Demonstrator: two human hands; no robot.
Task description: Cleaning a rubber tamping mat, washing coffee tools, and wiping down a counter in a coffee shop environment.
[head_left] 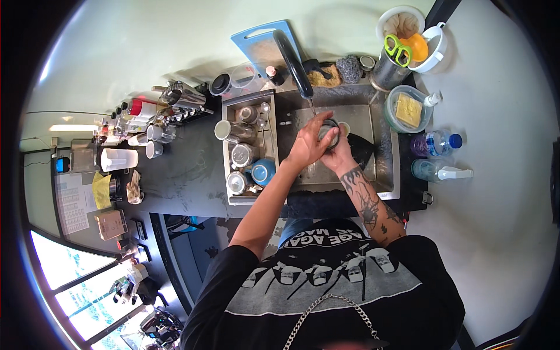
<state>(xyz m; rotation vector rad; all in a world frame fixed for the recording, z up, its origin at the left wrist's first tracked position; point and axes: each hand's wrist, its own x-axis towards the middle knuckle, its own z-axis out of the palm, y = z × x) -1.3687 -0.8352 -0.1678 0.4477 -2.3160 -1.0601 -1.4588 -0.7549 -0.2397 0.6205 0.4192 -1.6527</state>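
Under the black faucet (294,67), both my hands are on a small round cup (329,135) with a greyish, see-through look. My left hand (305,143) wraps its fingers over the cup's far side, thumb across it. From the right and below, my right hand (339,156) grips the same cup, its fingers partly hidden. A thin stream of water seems to fall beside my left fingers. In the sink basin (309,175), a black item (361,150) of unclear kind lies just right of my right hand. Part of a small pale round thing (345,127) shows behind the cup.
On the left, a drying tray (232,195) holds upturned glasses, spoons and a blue mug (262,171). Behind the sink are a blue cutting board (262,46) and a grey scrubber (349,69). A tub with a yellow sponge (408,111) and two bottles (436,143) line the right edge.
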